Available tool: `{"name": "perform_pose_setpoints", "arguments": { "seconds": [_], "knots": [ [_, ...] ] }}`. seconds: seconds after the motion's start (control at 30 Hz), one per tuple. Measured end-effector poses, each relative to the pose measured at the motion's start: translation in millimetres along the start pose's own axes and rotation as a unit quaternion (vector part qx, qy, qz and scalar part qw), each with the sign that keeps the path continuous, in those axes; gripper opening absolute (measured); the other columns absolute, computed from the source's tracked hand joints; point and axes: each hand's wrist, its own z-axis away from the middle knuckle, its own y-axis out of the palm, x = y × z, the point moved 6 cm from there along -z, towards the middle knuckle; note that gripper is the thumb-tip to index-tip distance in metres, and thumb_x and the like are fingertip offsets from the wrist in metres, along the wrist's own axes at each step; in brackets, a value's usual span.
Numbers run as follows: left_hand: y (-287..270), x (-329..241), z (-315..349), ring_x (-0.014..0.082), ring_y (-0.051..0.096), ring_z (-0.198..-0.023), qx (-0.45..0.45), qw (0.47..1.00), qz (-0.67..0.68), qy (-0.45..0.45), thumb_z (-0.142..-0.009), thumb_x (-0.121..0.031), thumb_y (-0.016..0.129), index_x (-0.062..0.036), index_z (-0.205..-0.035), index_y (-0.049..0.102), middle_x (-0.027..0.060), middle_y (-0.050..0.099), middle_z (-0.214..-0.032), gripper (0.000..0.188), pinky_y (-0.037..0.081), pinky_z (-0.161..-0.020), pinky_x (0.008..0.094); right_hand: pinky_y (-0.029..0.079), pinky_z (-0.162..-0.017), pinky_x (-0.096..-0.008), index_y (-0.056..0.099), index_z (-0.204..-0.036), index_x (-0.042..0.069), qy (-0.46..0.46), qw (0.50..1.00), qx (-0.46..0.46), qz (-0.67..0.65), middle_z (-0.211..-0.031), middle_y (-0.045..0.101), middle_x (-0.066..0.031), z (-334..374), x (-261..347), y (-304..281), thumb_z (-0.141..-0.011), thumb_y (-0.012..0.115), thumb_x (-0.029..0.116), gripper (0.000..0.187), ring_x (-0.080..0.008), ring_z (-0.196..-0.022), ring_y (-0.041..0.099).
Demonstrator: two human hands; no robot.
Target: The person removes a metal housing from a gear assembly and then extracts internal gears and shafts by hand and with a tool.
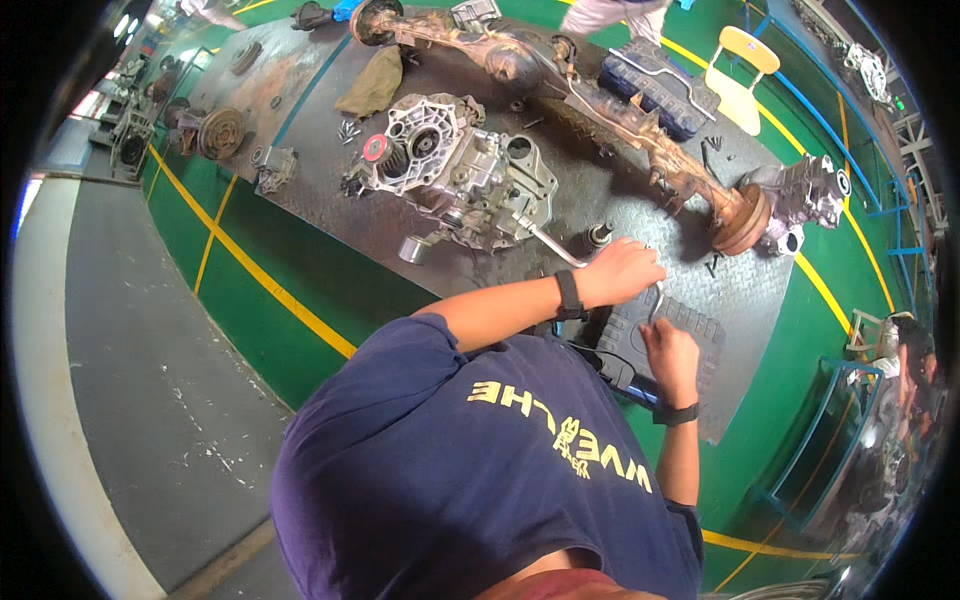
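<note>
My left hand [622, 272] is closed, its fingers curled over the near part of the metal-topped table [490, 290]. Below it and to the right, my right hand [672, 350] is closed too, thumb up. Between them runs a short curved silver metal rod [657, 300]. Its lower end meets my right fingers and its upper end reaches my left fingertips; what the left fingers grip is hidden. Under both hands lies a dark ribbed plastic case [705, 345]. Left of my left hand, a bent silver bar [550, 243] extends from a large gearbox [460, 180].
A dark cylindrical part [599, 235] stands beside my left hand. A rusty axle [620, 115] crosses the table's far side, with a metal housing [800, 195] at its right end. A blue case [660, 90], brown cloth [372, 82] and loose bolts [348, 130] lie farther off. A yellow chair [740, 75] stands beyond.
</note>
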Motion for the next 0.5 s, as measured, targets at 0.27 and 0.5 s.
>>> {"name": "perform_pose_setpoints", "arguments": {
  "seconds": [0.27, 0.5],
  "knots": [
    [26.2, 18.3, 43.5, 0.0291, 0.065, -0.093, 0.054, 0.998, -0.003, -0.031, -0.085, -0.019, 0.07, -0.016, -0.097, 0.072, 0.006, 0.065, -0.088, 0.012, 0.05, -0.08, 0.0435, 0.046, -0.056, -0.0523, 0.056, -0.073, 0.004, 0.018, 0.994, 0.046, -0.094, -0.065, 0.062, -0.0215, 14.7, 13.3, 58.4, -0.098, 0.068, 0.04, 0.046, -0.0449, -0.065, 0.063],
    [16.5, 40.6, 45.7, 0.0285, 0.065, -0.096, 0.07, 0.995, -0.005, -0.064, -0.084, -0.019, 0.071, -0.0156, -0.098, 0.073, 0.0057, 0.066, -0.091, 0.014, 0.049, -0.084, 0.0442, 0.048, -0.059, -0.0544, 0.057, -0.075, 0.003, 0.003, 0.996, 0.024, -0.084, -0.068, 0.063, -0.0238, -2.8, 35.8, 57.7, -0.099, 0.066, 0.039, 0.044, -0.0467, -0.068, 0.064]
  ]
}}
